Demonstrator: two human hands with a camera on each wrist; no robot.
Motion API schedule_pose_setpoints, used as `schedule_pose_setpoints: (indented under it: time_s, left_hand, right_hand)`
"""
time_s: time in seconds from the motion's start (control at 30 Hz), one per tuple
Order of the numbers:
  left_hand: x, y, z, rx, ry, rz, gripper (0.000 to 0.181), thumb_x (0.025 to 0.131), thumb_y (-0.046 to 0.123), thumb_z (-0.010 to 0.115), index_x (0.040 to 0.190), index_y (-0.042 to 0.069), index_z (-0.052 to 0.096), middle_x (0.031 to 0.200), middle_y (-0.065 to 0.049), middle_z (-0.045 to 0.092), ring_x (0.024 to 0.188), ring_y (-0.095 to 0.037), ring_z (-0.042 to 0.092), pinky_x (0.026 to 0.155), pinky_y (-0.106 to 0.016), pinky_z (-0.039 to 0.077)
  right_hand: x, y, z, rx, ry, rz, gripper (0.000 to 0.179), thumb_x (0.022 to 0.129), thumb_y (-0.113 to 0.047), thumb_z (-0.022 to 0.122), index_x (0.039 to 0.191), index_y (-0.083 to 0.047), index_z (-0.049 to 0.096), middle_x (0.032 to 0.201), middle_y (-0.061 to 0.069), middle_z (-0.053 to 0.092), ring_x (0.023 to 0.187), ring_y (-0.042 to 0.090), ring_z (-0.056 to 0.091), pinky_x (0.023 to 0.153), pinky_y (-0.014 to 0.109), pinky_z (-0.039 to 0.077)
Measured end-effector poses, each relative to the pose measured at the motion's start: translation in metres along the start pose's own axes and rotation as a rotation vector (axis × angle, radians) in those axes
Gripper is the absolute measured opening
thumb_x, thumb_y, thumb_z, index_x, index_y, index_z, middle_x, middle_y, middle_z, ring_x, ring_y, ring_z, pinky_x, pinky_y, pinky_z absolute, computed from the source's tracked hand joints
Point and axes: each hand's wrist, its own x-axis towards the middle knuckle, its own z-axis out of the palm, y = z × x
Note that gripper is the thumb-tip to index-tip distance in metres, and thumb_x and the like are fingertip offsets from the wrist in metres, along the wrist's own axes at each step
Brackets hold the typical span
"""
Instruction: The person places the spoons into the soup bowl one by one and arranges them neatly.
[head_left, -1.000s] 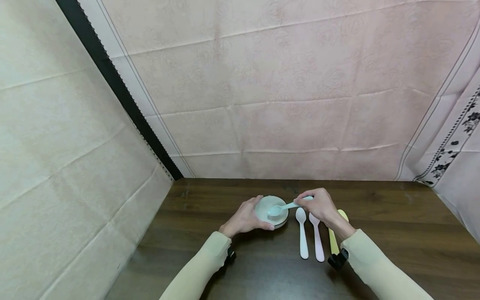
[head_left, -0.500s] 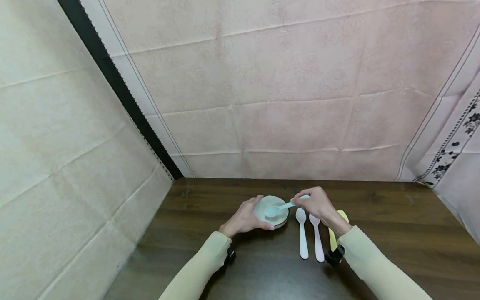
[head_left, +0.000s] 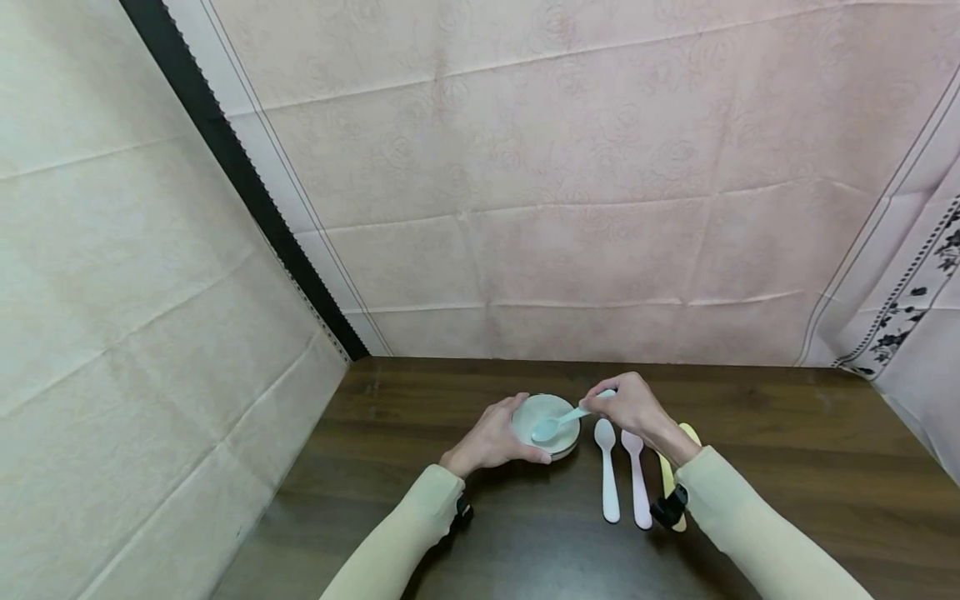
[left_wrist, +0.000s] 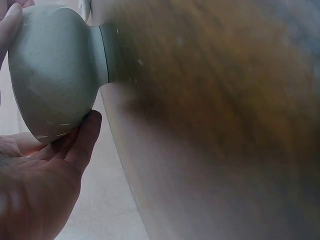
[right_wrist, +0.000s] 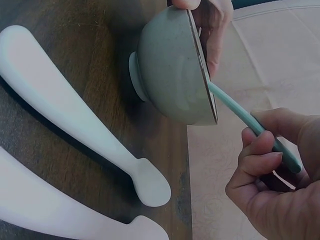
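A pale green ceramic bowl (head_left: 573,439) stands on the table, and my left hand (head_left: 498,435) grips it from the left side, thumb at the near rim and fingers around the far side. In the left wrist view the bowl's outer wall (left_wrist: 55,65) and foot show. My right hand (head_left: 636,410) pinches the handle of a mint-green spoon (right_wrist: 240,110) between thumb and fingers. The spoon's head (head_left: 546,428) is down inside the bowl, its handle leaning out over the right rim. The right wrist view hides the spoon's head behind the bowl wall.
Right of the bowl lie a white spoon (head_left: 609,487), a pale pink spoon (head_left: 640,498) and a yellow spoon (head_left: 667,475), partly under my right forearm. The dark wooden table (head_left: 420,383) ends at a cloth-covered wall (head_left: 562,250) behind; another cloth wall (head_left: 187,375) stands left.
My right hand has shifted slightly left, and the mint-green spoon's head has moved a little left and nearer within the bowl. My left hand keeps its grip on the bowl.
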Motion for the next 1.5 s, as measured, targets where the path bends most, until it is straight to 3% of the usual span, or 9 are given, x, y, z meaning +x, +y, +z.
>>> schedule_pose_setpoints:
  time_s: [0.6,0.93,1.1,1.5]
  left_hand:
    - [0.001,0.000,-0.001,0.016,0.000,0.011,0.120,0.076,0.054,0.098,0.169,0.007,0.039,0.167,-0.019,0.051,0.147,-0.034,0.055,0.121,-0.052,0.048]
    - [0.000,0.000,-0.001,0.011,-0.001,0.004,0.119,0.076,0.055,0.098,0.168,0.009,0.040,0.167,-0.018,0.051,0.147,-0.033,0.054,0.121,-0.052,0.048]
    - [0.000,-0.001,0.000,0.016,-0.001,0.007,0.119,0.075,0.055,0.098,0.168,0.009,0.040,0.167,-0.017,0.051,0.147,-0.033,0.055,0.121,-0.051,0.048]
    - [0.001,0.000,-0.001,0.007,0.001,0.004,0.118,0.075,0.054,0.099,0.168,0.009,0.041,0.165,-0.016,0.053,0.144,-0.032,0.056,0.119,-0.050,0.049]
  right_hand:
    - [0.010,-0.003,0.005,-0.033,-0.037,0.006,0.016,0.096,-0.020,0.081,0.100,-0.005,0.086,0.092,0.007,0.077,0.085,0.019,0.064,0.073,0.030,0.052]
    - [0.017,-0.002,0.004,-0.021,-0.054,0.023,0.017,0.094,-0.020,0.084,0.101,-0.005,0.085,0.085,0.003,0.073,0.078,0.016,0.060,0.068,0.028,0.050]
    - [0.019,0.002,0.004,-0.029,-0.064,0.036,0.016,0.095,-0.019,0.083,0.101,-0.005,0.085,0.081,0.008,0.073,0.072,0.016,0.059,0.064,0.028,0.046]
    - [0.023,0.004,0.005,-0.014,-0.056,0.042,0.015,0.095,-0.017,0.083,0.102,-0.004,0.085,0.087,0.012,0.077,0.076,0.017,0.064,0.068,0.030,0.052]
